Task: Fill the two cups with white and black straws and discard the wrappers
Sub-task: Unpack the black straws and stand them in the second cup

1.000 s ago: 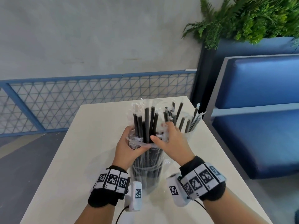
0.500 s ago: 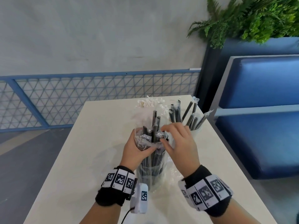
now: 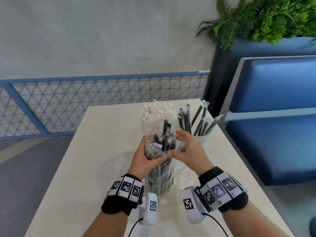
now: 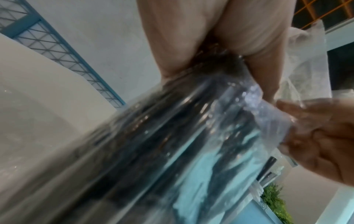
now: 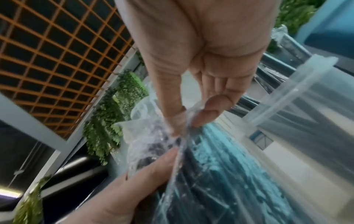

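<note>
A clear plastic bag of black straws stands upright on the white table, a few straw tips poking out of its open top. My left hand grips the bag around its upper part, fingers wrapped round it. My right hand pinches the bag's loose plastic rim between thumb and forefinger. Behind the bag, a clear cup holds several wrapped black straws. Left of it stands a bundle of white straws; the bag hides its base.
Crumpled clear plastic lies on the table by the bag's base. A blue bench runs along the table's right side, with a planter of green ferns behind it. A blue mesh railing stands beyond the far edge.
The black straws stand lower in the bag than a second ago. My right hand has come off the straw tops and now pinches the bag's rim. My left hand keeps its grip.
</note>
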The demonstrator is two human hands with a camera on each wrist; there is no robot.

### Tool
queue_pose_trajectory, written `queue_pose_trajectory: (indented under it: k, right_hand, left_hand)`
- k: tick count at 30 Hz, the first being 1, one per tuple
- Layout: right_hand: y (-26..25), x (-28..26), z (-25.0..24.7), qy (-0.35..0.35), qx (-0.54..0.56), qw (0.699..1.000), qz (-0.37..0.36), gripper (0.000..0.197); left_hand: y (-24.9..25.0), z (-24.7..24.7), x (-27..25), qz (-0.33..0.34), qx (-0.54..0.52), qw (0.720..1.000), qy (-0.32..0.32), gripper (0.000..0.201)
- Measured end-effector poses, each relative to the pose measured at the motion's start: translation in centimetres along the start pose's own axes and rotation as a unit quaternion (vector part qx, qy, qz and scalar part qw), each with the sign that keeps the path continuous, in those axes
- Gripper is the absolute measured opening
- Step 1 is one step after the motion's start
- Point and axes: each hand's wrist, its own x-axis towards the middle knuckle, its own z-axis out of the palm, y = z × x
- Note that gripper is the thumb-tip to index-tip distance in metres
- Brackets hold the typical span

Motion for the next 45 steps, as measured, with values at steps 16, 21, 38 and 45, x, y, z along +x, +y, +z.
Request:
queue_pose_trajectory:
  k: [16,21,38,45]
  right_hand:
    - [0.5,0.6,1.6,-0.045,0.068,0.997,-0.005,0.047]
    - [-0.8,0.1,1.6,-0.037,0.023,0.999,0.004,0.049]
    - [1.8,0.7,3.4,0.039,0.035,0.998,0.045,0.031]
    - [-0.7,0.9,1.7,0.08,0.01,0.997,0.006,0.03]
  left_hand:
    - [-0.5,-1.3,0.7,0.014,0.002,1.0,-0.006,0.071]
    - [-0.5,-1.6,0.6,0.022,0.026,0.999,0.019,0.066]
    - [-1.1,-1.5,1.2,0.01,0.079,0.996,-0.033,0.078]
    - [-1.5,-1.5,1.6,-0.025,0.103,0.994,-0.013,0.103]
